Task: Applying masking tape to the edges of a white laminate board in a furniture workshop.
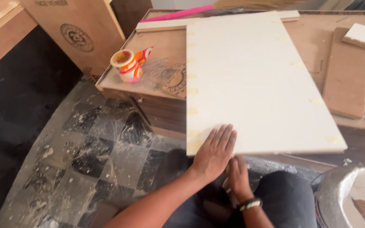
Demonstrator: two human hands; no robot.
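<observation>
Room left of white board [254, 80]; tape roll [125, 63] & metal bowl [339, 194] block sides.

Smooth matt cream laminate board [250, 80] lies on rough brown plywood [157, 63], near a dull, smeared metal bowl [339, 190]

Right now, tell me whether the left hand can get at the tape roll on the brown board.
Probably yes. The left hand lies flat on the white panel, and nothing stands between it and the tape roll, though it's a long stretch.
</observation>
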